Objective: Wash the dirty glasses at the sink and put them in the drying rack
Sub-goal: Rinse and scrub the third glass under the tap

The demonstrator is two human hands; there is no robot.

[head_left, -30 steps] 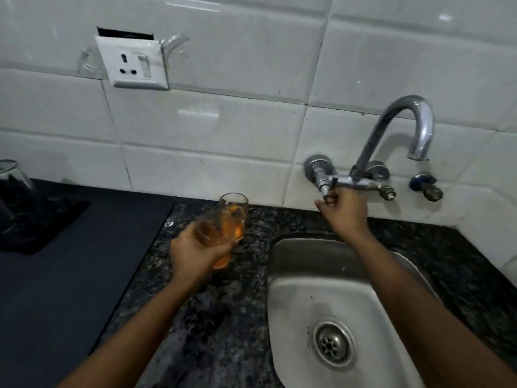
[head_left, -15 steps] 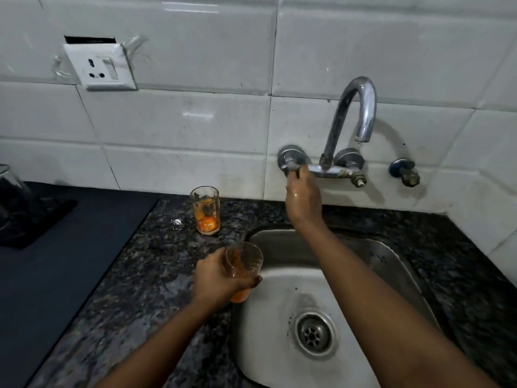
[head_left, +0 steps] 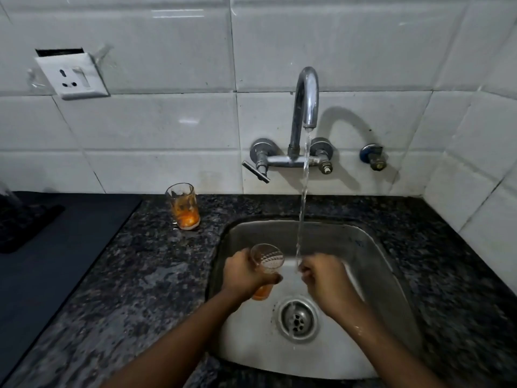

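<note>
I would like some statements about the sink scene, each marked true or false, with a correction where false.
1. Water runs from the tap. True.
2. The left hand holds a glass over the sink. True.
3. The right hand grips the tap lever. False: it is down in the sink, under the stream, and holds nothing.
4. The second glass lies on its side in the sink. False: it stands upright on the counter, left of the sink.
5. The second glass has orange residue inside. True.
</note>
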